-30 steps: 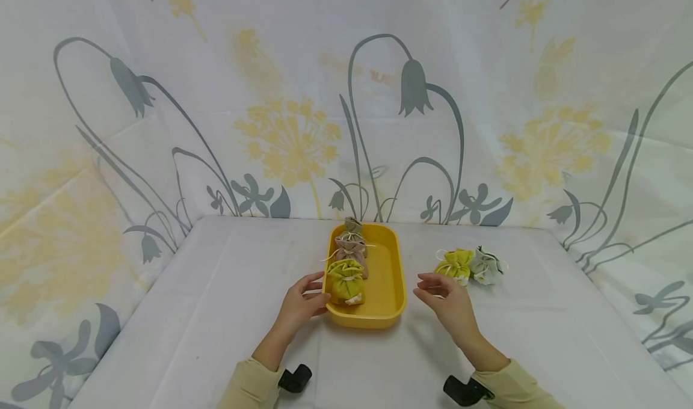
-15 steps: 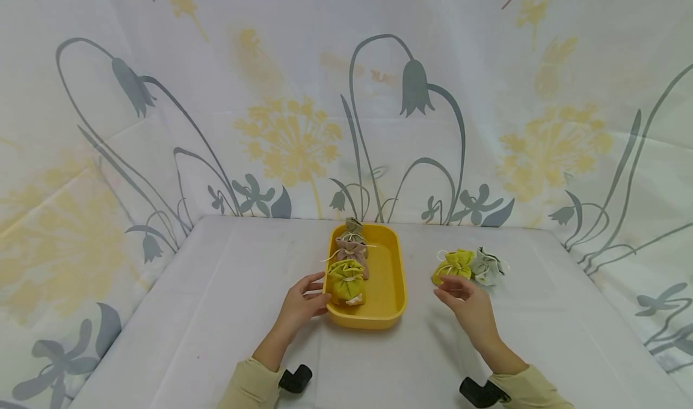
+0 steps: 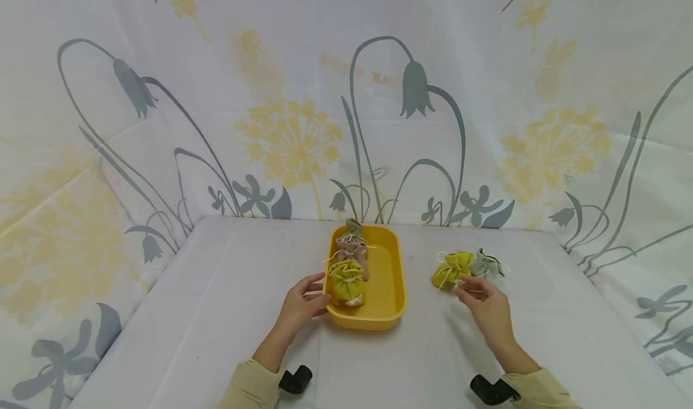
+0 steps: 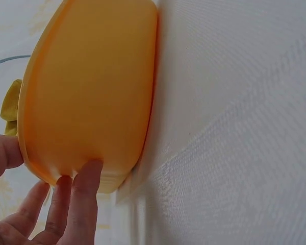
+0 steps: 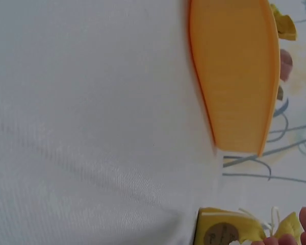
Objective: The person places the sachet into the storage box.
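The left hand (image 3: 301, 304) is laid against the near left corner of the yellow tray (image 3: 391, 289); its thumb is seen over the rim and its fingers (image 4: 86, 191) are pressed along the outer wall, so the tray is held lightly between them. Just inside the rim from that thumb, a yellow-green pouch (image 3: 346, 281) is lain in the tray, with a pinkish-beige pouch (image 3: 353, 252) directly beyond it and an olive-brown pouch (image 3: 353, 227) beyond that, at the tray's far end, the three set in a row along the left wall. The right half of the tray floor is bare.

The right hand (image 3: 487, 305) is stretched out over the white table (image 3: 216, 313), well apart from the tray's right side. Its fingertips (image 3: 467, 284) are brought to the cord end of a second yellow-green pouch (image 3: 452, 268), which is lain on the table just beyond and left of them. In the right wrist view the fingertips are seen at the pouch's gathered top and white cord; whether the cord is actually pinched cannot be told. The fingers are loosely bent, not clenched. A grey-white pouch (image 3: 487, 266) is found just beyond the fingers, touching the yellow-green one on its right side
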`<control>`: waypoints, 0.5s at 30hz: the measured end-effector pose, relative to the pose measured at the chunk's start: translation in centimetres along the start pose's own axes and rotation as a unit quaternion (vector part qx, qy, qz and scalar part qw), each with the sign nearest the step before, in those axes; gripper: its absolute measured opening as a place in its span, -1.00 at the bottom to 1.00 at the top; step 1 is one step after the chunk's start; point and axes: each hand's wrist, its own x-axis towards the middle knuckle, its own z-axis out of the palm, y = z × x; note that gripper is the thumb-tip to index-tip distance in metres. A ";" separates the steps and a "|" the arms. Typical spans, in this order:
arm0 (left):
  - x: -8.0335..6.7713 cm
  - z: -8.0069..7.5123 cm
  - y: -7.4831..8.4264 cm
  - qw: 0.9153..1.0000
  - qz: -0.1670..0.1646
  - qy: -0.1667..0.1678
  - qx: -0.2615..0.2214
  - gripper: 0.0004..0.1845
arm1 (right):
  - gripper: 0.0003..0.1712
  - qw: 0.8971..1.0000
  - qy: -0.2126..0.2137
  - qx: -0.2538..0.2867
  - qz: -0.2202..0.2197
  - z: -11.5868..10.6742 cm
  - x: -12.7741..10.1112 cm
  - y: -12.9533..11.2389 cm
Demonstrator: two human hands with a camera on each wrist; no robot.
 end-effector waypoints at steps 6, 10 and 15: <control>1.2 -0.1 -1.9 1.000 -0.001 0.010 0.008 -0.43 | -0.63 1.000 0.020 -0.010 0.010 -0.4 0.9 0.7; 1.4 0.0 -2.1 1.000 0.002 0.016 0.016 -0.43 | -0.64 0.999 0.040 -0.017 0.010 -0.6 1.5 1.1; 1.4 0.1 -2.0 1.000 0.000 0.018 0.019 -0.45 | -0.67 0.998 0.057 -0.020 -0.003 -0.9 2.1 1.1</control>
